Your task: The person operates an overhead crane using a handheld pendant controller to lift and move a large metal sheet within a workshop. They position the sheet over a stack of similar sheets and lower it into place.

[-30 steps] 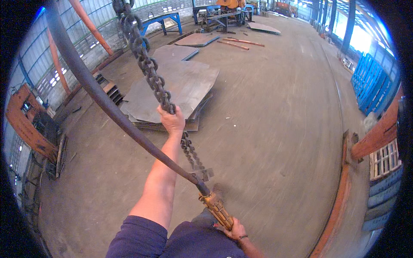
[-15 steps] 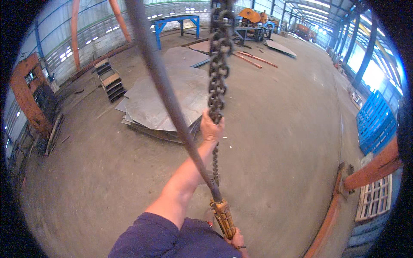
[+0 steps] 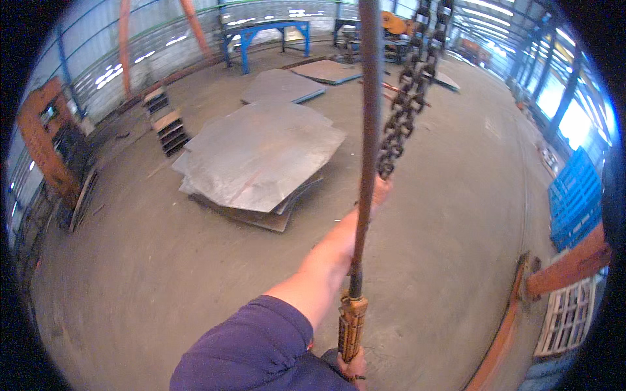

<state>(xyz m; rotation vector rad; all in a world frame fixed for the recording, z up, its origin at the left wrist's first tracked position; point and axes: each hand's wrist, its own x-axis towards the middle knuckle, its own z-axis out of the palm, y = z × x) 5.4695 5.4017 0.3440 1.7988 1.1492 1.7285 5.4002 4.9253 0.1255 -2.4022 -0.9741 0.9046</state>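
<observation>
In front of me hangs a heavy dark steel chain (image 3: pixel 399 133) in two strands. My left hand (image 3: pixel 381 190) is closed around its lower part with the arm stretched out, and the cable partly crosses in front of that hand. A thick dark cable (image 3: pixel 369 130) runs down from the top to a yellow pendant control (image 3: pixel 352 322). Low in the view, my right hand (image 3: pixel 354 366) is wrapped round the bottom of this control. Which buttons its fingers touch, I cannot tell.
A stack of large grey metal plates (image 3: pixel 261 153) lies on the floor ahead left, beside a small step stand (image 3: pixel 166 124). Blue pallets (image 3: pixel 575 199), a pale pallet (image 3: pixel 566 316) and an orange beam (image 3: pixel 567 264) are at right. A blue table frame (image 3: pixel 267 32) stands behind.
My left hand and the chain have moved to the right, and the chain now slants. The cable has swung right and hangs nearly upright. The plate stack is now less covered.
</observation>
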